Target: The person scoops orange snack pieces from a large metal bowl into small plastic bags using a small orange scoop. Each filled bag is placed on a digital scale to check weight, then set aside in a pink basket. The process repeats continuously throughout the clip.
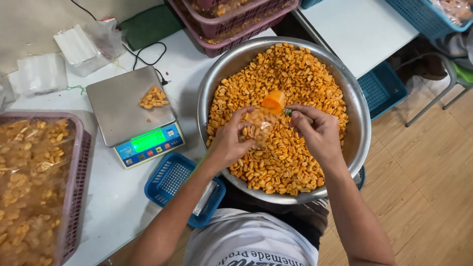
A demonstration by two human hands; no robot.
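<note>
While it hangs over the middle of the big steel bowl (355, 103), a small clear bag (258, 125) of orange coated nuts is pinched in the left hand (229, 143). The right hand (317, 130) is closed on a small orange scoop (274, 101) at the bag's mouth. Nuts (290, 64) fill the bowl. To the left, on the white surface (118, 197), a digital scale (129, 109) carries a small heap, with a blue basket (167, 177) beside it.
</note>
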